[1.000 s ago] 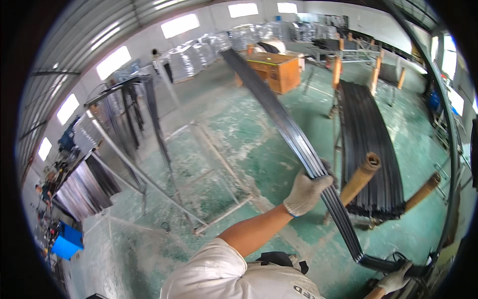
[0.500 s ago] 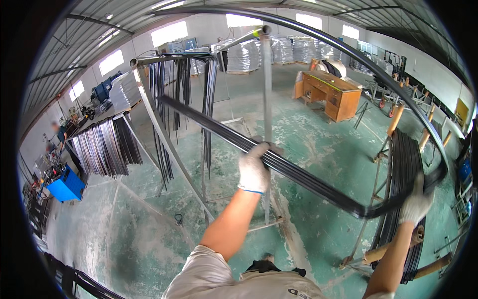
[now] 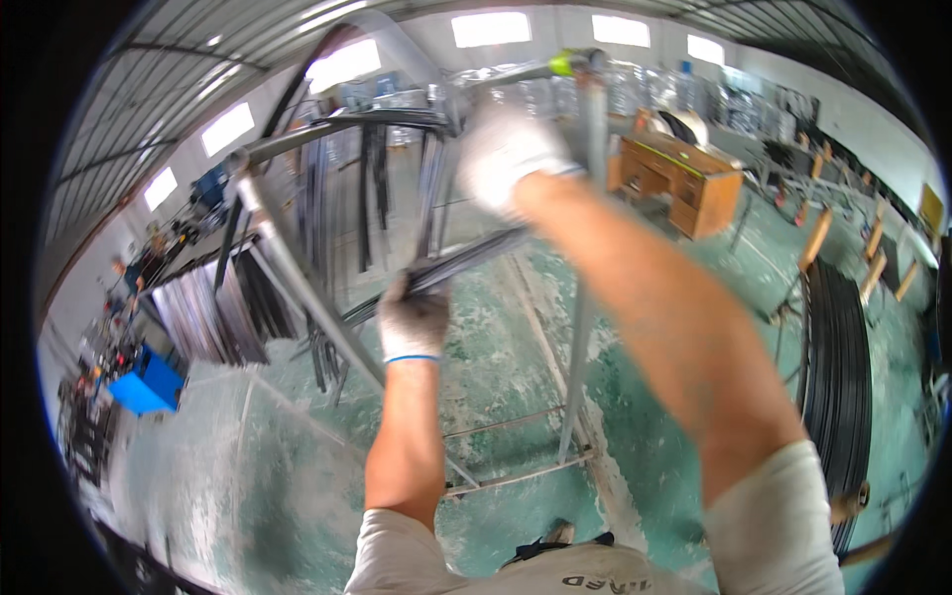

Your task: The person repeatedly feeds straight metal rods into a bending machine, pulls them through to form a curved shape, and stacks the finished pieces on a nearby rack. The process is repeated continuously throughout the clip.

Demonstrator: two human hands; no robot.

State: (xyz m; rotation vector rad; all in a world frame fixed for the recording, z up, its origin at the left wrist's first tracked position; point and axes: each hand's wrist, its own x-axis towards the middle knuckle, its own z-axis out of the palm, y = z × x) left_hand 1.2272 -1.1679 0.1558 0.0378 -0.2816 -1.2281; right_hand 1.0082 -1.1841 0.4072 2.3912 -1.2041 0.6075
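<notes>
Left grip (image 3: 415, 322) wrapped around black strips (image 3: 481, 254), right grip (image 3: 511, 154) blurred

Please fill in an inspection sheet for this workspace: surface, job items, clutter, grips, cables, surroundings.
Surface: green floor, paint worn in pale patches
Job items: bundle of black strips in hand, by a metal rack with hanging strips
Clutter: blue box at left
Left grip: gloved, closed around the bundle
Right grip: gloved, raised, blurred; hold unclear
Cables: nothing seen
Surroundings: wooden desk, wrapped stacks, strip pile at right
</notes>
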